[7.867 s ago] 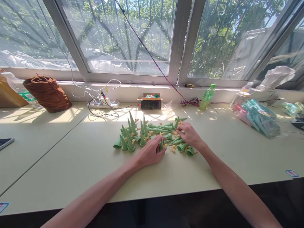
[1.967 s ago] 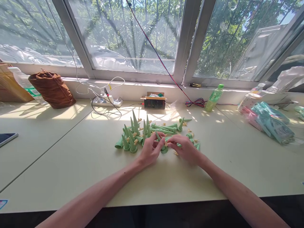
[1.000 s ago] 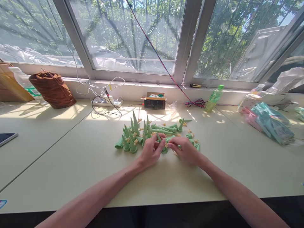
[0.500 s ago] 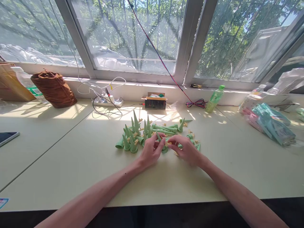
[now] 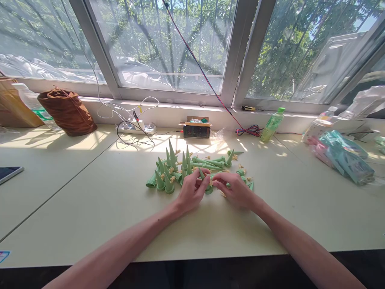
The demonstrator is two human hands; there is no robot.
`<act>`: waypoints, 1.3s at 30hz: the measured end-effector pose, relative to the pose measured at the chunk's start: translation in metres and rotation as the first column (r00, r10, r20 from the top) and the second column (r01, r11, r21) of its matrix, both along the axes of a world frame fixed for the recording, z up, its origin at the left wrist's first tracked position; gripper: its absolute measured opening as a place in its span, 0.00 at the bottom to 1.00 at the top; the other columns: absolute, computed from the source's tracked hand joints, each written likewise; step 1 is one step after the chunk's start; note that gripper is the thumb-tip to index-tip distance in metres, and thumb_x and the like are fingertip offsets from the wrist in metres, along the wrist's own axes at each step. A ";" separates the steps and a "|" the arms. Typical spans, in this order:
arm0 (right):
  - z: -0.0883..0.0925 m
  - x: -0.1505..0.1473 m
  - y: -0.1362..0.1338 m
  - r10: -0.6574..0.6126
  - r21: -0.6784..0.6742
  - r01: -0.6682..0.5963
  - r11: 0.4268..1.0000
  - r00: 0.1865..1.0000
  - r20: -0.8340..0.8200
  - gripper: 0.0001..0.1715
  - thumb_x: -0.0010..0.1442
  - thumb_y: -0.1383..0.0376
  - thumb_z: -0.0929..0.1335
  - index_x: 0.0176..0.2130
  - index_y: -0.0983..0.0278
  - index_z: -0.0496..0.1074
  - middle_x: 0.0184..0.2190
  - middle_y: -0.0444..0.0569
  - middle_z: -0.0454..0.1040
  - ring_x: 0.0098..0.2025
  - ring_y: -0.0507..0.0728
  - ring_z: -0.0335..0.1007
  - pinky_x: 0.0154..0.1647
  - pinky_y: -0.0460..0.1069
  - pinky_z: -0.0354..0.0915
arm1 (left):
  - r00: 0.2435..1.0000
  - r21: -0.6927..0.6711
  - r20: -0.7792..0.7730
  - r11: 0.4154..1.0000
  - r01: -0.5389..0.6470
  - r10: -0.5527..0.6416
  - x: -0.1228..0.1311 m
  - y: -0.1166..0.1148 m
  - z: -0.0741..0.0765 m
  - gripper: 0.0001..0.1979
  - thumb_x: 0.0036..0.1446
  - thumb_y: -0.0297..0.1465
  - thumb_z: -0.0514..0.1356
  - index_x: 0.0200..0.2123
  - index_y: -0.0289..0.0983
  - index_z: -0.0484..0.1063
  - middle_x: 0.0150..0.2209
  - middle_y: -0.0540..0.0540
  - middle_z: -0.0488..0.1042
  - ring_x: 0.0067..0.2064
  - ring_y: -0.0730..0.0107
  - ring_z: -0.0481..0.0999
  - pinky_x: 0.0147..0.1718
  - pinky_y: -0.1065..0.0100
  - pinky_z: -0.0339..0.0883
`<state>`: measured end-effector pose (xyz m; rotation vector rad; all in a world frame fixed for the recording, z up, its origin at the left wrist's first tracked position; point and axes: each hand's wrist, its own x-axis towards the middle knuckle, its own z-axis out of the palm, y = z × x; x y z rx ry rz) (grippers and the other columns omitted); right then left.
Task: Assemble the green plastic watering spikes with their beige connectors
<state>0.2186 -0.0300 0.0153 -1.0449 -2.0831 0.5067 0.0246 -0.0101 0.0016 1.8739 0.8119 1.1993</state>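
Observation:
My left hand (image 5: pixel 192 188) is closed around a green plastic watering spike (image 5: pixel 208 190) with its pointed tip up. From the right, the fingertips of my right hand (image 5: pixel 234 188) pinch near a small yellow valve (image 5: pixel 211 183) at the side of this spike. The fingers partly cover the valve. Several more green cones (image 5: pixel 169 185) stand upright to the left of my left hand, many with yellow valves at their sides. Behind my hands lie long green tubes (image 5: pixel 207 162). Loose yellow valves (image 5: pixel 249 179) are scattered to the right.
A small dark box (image 5: pixel 196 131) and a power strip (image 5: pixel 136 127) stand below the window. A green bottle (image 5: pixel 272 125) and bundled cable (image 5: pixel 249 131) are at back right, plastic packets (image 5: pixel 345 156) farther right. At left are a brown pouch (image 5: pixel 68 113) and a phone (image 5: pixel 9 174).
My right fingertips have shifted very slightly at the yellow valve. My left hand and the green spike keep their place.

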 end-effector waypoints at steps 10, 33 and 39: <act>-0.002 0.000 0.000 0.033 0.017 -0.032 0.999 0.999 -0.009 0.11 0.69 0.62 0.65 0.37 0.64 0.72 0.27 0.46 0.72 0.27 0.52 0.62 0.30 0.47 0.61 | 1.000 0.009 0.008 1.000 0.004 -0.004 0.000 -0.001 0.001 0.12 0.66 0.38 0.55 0.42 0.34 0.67 0.27 0.53 0.63 0.20 0.82 0.61 0.17 0.77 0.52; -0.002 0.000 0.000 0.020 0.019 -0.021 1.000 0.999 0.041 0.14 0.69 0.63 0.64 0.32 0.64 0.71 0.24 0.43 0.68 0.26 0.51 0.60 0.29 0.47 0.58 | 1.000 0.038 -0.017 0.999 0.004 -0.004 0.000 0.000 -0.002 0.13 0.67 0.40 0.54 0.42 0.34 0.67 0.26 0.52 0.65 0.20 0.80 0.62 0.18 0.77 0.53; -0.002 0.000 -0.002 -0.005 -0.008 0.005 1.000 0.999 0.034 0.12 0.69 0.61 0.65 0.36 0.64 0.72 0.24 0.42 0.68 0.26 0.51 0.60 0.29 0.47 0.59 | 1.000 0.039 -0.025 0.999 0.011 -0.011 0.000 0.000 -0.003 0.12 0.67 0.38 0.54 0.42 0.34 0.67 0.27 0.52 0.65 0.20 0.80 0.61 0.18 0.76 0.52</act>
